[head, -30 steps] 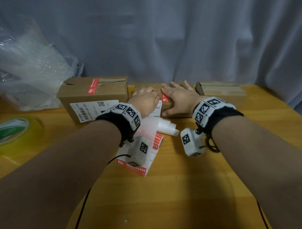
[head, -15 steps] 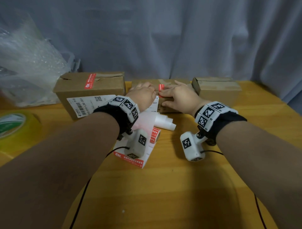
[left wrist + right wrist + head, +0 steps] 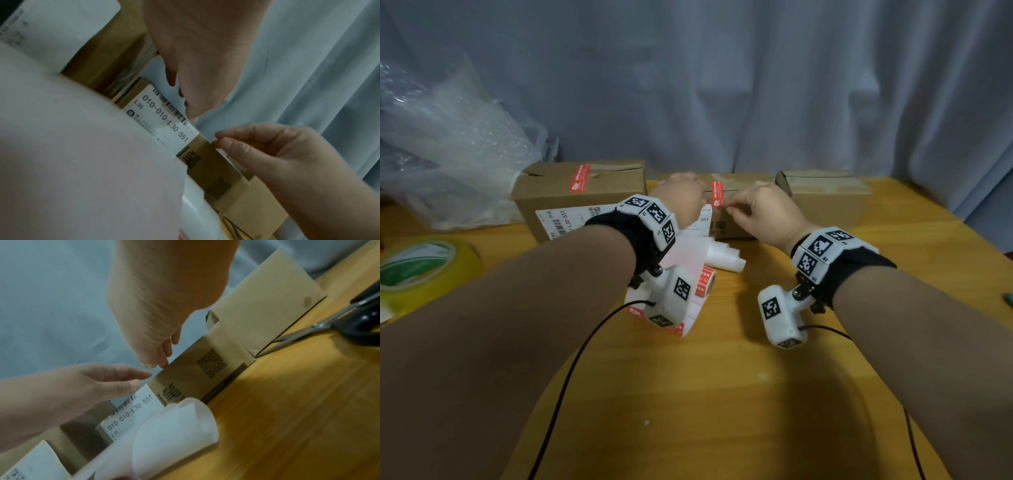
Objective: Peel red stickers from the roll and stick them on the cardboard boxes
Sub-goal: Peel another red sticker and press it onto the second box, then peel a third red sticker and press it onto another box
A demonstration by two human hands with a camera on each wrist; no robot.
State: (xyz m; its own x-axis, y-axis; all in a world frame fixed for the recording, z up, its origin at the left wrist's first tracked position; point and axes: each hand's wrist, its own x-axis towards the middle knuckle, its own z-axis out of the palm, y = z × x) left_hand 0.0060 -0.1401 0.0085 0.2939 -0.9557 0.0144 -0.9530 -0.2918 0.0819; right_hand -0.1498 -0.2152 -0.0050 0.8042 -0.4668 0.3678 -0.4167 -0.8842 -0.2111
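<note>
Wooden table (image 3: 722, 394) runs from near edge to the curtain. Just past the forearms, at center, lies the sticker roll (image 3: 703, 286) w/ red stickers on white backing, partly hidden by the L wrist camera; a curl of blank backing paper (image 3: 724, 257) sits at its 1 o'clock, touching it. At 9 o'clock, well apart, a roll of clear packing tape (image 3: 417, 270).

Further on, three cardboard boxes in a row. Middle box (image 3: 736, 222) is between both hands. R hand (image 3: 763, 212) has thumb and forefinger pinched on the lower end of a red sticker (image 3: 718, 194), which lies over the box's top front edge; other fingers curled. L hand (image 3: 679, 200) rests at the box's top left corner, fingers straight and relaxed, grasping nothing, just beside the sticker.

Left box (image 3: 582, 198), at 10 o'clock, already carries a red sticker (image 3: 579, 178) on top and a white shipping label. Right box (image 3: 825, 198), at 2 o'clock, shows none. Scissors (image 3: 349, 321) lie by it in the R wrist view. Bubble wrap (image 3: 448, 144) is piled far left; grey curtain (image 3: 722, 85) behind.
</note>
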